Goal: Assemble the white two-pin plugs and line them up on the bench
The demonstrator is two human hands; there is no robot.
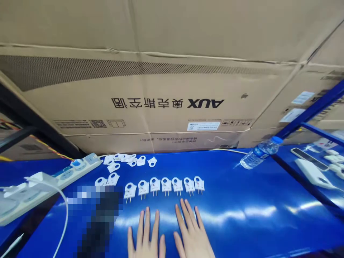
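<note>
Both hands rest palm down on the blue tabletop, side by side near its front edge. My left hand (146, 236) has its fingers spread and holds nothing. To its right, my right hand (190, 231) lies with its fingers stretched out, also holding nothing. Just beyond the fingertips, several white plugs (166, 185) with round holes and metal prongs stand out in a row, prongs toward me. Farther back on the left is a loose cluster of similar white pieces (125, 159), with a few more (113, 179) beside the row.
A white power strip (71, 173) with cables runs along the left. At the right back a water bottle (259, 153) lies tilted near a blue shelf post (309, 114). White items and a dark phone-like object (309, 159) sit far right. Behind stands a large cardboard box (161, 82).
</note>
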